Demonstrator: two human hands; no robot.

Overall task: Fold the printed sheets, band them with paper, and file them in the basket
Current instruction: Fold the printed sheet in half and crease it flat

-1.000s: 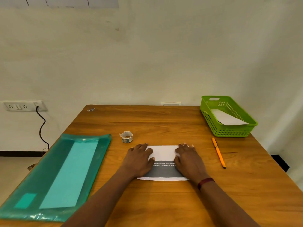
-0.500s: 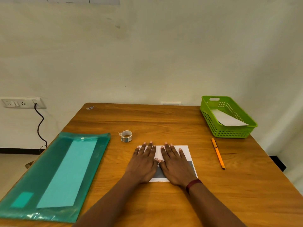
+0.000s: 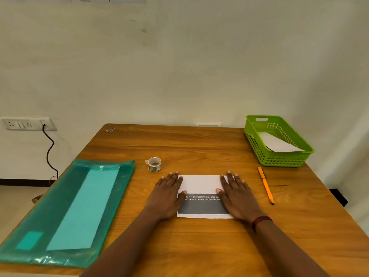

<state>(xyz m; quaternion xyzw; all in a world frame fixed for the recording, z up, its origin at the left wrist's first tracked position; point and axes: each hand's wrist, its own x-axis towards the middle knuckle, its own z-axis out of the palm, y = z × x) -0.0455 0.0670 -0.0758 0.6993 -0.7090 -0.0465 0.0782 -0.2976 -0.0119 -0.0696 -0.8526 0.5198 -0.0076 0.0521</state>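
Observation:
A folded printed sheet point(image 3: 201, 196) lies flat on the wooden table point(image 3: 199, 148), white on its far half, grey with white text on its near half. My left hand point(image 3: 168, 194) presses its left edge with straight fingers. My right hand point(image 3: 236, 194) presses its right edge the same way. At the table's far right corner stands a green plastic basket point(image 3: 279, 158) with a white folded paper point(image 3: 277, 143) inside.
A teal plastic folder point(image 3: 65, 208) holding a long paper strip covers the table's left side. A small tape roll point(image 3: 154, 164) sits just beyond my left hand. An orange pen point(image 3: 266, 184) lies right of the sheet. A wall socket with a black cable is at left.
Half a second ago both hands lay together on the middle of the sheet. They have slid apart to its left and right edges, uncovering the grey printed part.

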